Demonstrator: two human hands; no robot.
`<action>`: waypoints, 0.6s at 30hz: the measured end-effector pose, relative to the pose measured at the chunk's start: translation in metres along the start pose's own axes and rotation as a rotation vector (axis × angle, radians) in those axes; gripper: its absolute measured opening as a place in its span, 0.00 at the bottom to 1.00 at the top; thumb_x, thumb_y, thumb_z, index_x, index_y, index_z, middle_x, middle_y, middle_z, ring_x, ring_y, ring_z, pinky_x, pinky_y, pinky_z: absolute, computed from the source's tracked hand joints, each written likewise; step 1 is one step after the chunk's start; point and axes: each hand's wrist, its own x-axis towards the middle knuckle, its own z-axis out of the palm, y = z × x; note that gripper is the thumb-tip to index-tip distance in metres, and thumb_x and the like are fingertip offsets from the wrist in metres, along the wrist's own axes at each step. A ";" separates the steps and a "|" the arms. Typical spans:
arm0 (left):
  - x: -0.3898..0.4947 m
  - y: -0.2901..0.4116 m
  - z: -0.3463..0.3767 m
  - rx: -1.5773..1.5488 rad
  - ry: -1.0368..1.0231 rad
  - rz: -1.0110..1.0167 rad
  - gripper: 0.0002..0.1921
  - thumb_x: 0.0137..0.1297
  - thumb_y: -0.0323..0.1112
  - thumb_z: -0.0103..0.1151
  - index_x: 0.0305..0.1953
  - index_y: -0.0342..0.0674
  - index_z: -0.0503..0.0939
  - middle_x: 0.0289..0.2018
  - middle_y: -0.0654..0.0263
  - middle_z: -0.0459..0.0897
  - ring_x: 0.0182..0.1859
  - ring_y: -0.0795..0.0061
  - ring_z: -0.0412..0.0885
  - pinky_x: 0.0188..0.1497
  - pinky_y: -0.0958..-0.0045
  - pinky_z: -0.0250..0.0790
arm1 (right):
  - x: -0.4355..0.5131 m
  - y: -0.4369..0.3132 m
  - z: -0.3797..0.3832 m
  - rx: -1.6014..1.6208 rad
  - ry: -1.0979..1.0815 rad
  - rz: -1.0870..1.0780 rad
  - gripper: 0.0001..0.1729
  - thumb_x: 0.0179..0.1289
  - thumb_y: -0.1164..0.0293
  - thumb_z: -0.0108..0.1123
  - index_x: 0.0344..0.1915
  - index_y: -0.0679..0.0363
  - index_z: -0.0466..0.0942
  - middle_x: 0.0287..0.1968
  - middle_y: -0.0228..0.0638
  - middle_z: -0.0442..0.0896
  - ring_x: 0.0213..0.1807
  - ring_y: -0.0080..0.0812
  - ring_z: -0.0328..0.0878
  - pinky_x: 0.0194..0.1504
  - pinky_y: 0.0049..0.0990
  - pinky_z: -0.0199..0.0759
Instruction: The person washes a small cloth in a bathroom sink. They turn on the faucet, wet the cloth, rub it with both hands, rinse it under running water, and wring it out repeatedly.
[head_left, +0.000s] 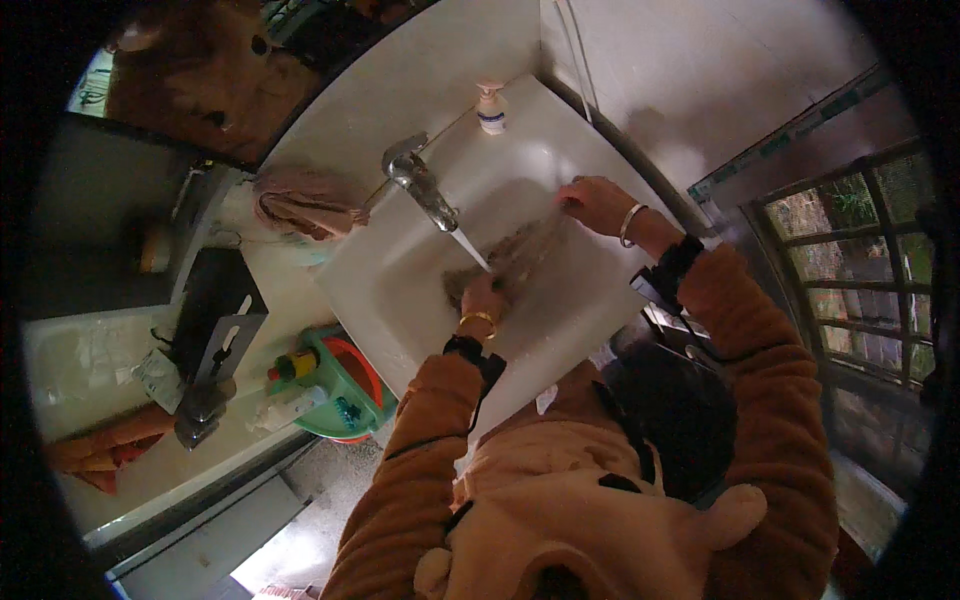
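A stream of water runs from the chrome faucet (424, 187) into the white sink (390, 300). It falls onto a brown, wet, thin piece of fabric or mesh (525, 247), whose exact kind I cannot tell. My left hand (482, 298) is low in the basin where the water lands, its fingers closed on the near end of this piece. Higher on the right, my right hand (600, 206) pinches the other end near the basin's right wall. Between the hands the piece hangs stretched and looks partly see-through.
A white pump bottle (491, 112) stands on the sink's back corner. Left of the faucet lies a pink cloth (300, 202). A green basin (330, 412) with a red one inside sits beside the sink, near a black box (217, 300). A barred window (862, 270) is at right.
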 end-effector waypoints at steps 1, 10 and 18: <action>0.010 -0.005 0.000 -0.212 -0.012 -0.138 0.16 0.59 0.39 0.53 0.46 0.40 0.78 0.38 0.51 0.83 0.44 0.54 0.81 0.44 0.60 0.73 | 0.000 -0.004 0.001 -0.037 -0.120 -0.011 0.06 0.58 0.67 0.56 0.34 0.55 0.78 0.33 0.40 0.81 0.38 0.48 0.79 0.42 0.41 0.73; 0.067 -0.023 0.015 0.250 0.077 0.338 0.20 0.60 0.47 0.57 0.51 0.45 0.77 0.38 0.57 0.82 0.39 0.61 0.82 0.35 0.63 0.73 | 0.002 -0.016 0.005 0.017 -0.205 0.149 0.09 0.58 0.68 0.55 0.36 0.58 0.79 0.34 0.44 0.82 0.39 0.49 0.79 0.43 0.43 0.72; 0.053 -0.016 -0.002 -0.025 0.016 0.299 0.10 0.63 0.34 0.55 0.45 0.42 0.78 0.39 0.65 0.81 0.42 0.70 0.78 0.43 0.70 0.71 | -0.005 -0.012 0.011 0.010 -0.279 0.154 0.11 0.60 0.66 0.51 0.37 0.57 0.79 0.35 0.46 0.81 0.40 0.51 0.78 0.43 0.43 0.71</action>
